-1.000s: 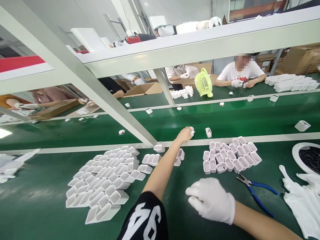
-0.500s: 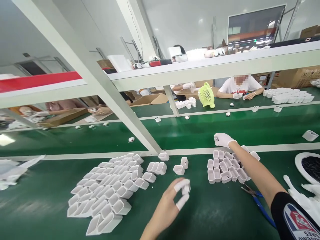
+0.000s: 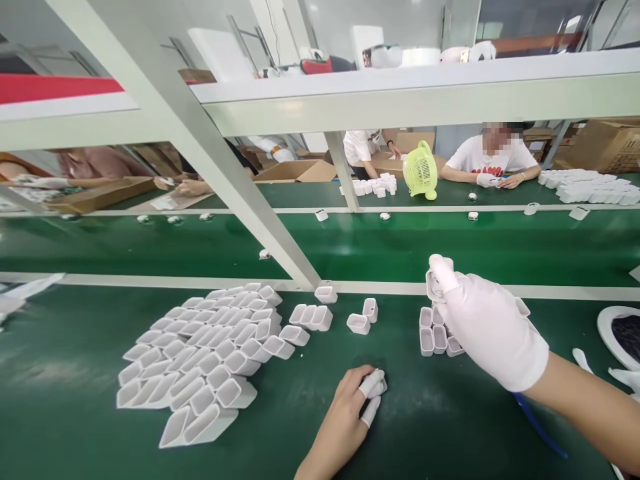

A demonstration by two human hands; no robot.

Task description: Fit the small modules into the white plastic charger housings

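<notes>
The gloved right hand grips a white open-topped housing in its fingers; the left hand holds a small pale part, clustered housings left of its fingers

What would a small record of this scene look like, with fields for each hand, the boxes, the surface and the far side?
Left hand: white finger covers; fingertips at a small white piece, grip unclear
Right hand: white glove; holds a white box
Left boxes: large white cluster
Right boxes: smaller white group, partly hidden by the glove
Surface: green table
Lower right: blue handle
Far side: yellow-green fan, person in a white shirt
</notes>
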